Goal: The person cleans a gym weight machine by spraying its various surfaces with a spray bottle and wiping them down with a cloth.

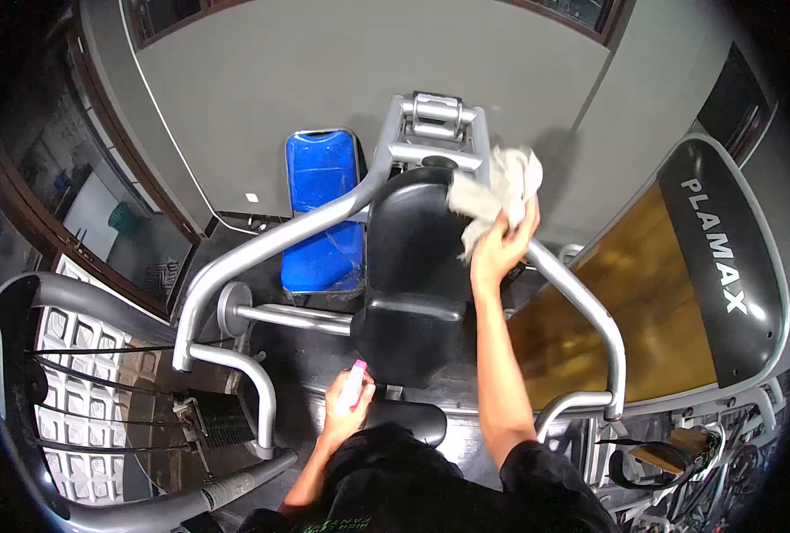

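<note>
My right hand is closed on a crumpled off-white cloth, held against the silver frame beside the upper right of the black backrest. Lower down, in front of the black seat, my left hand is wrapped round a small white bottle with a pink top. The bottle points up and slightly right. Silver tubes of the exercise machine curve out on both sides of the backrest.
A blue padded bench stands behind the machine's left tube. On the right is a large panel marked PLAMAX. A black curved frame with cables is at the left. Behind the machine rises a grey wall.
</note>
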`<state>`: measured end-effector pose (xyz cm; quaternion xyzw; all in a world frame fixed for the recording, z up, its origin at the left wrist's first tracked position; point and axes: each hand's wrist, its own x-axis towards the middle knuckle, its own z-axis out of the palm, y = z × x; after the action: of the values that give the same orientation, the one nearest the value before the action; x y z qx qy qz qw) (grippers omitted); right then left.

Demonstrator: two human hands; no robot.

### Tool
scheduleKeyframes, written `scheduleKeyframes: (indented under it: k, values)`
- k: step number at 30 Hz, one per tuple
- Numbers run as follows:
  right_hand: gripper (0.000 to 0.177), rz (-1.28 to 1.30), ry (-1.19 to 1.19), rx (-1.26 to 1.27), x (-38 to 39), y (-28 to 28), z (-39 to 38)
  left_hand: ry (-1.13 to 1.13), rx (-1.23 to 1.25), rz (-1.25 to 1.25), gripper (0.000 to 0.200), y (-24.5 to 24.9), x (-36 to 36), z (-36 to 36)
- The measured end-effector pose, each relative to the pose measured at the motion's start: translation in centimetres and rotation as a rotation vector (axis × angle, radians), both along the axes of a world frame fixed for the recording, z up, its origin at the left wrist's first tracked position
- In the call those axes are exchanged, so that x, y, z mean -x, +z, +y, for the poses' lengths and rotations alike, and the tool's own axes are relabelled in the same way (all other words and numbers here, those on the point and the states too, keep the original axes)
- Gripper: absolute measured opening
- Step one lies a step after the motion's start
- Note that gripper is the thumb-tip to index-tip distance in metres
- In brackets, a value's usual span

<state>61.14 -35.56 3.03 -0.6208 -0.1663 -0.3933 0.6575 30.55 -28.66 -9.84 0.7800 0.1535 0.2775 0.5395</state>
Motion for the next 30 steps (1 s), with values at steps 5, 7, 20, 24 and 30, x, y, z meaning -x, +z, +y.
scheduleKeyframes:
  k: [5, 7, 20, 24, 30]
  values:
    - [0.05, -0.146, 0.079, 0.574, -2.1, -2.1, 0.6, 0.001, 0.103, -0.006, 0.017, 0.6, -0.1, -0.2]
    - [0.043, -0.212, 0.008, 0.633, -0.8, -4.8, 0.5, -0.012, 0.02, 0.035, 0.01, 1.1, 0.0, -0.3]
    - [0.042, 0.603, 0.42, 0.595, 9.8, -21.8, -5.2, 0.04, 0.112, 0.032, 0.013, 1.4, 0.3, 0.3]
    - [0.036, 0.461, 0.306, 0.334, 7.6, -18.3, -4.5, 0.055, 0.102, 0.022, 0.013, 1.1, 0.8, 0.4]
    - [0.044, 0.021, 0.131, 0.168, 2.9, -3.2, -0.8, 0.056, 0.105, 0.031, 0.013, 0.9, 1.6, 0.8]
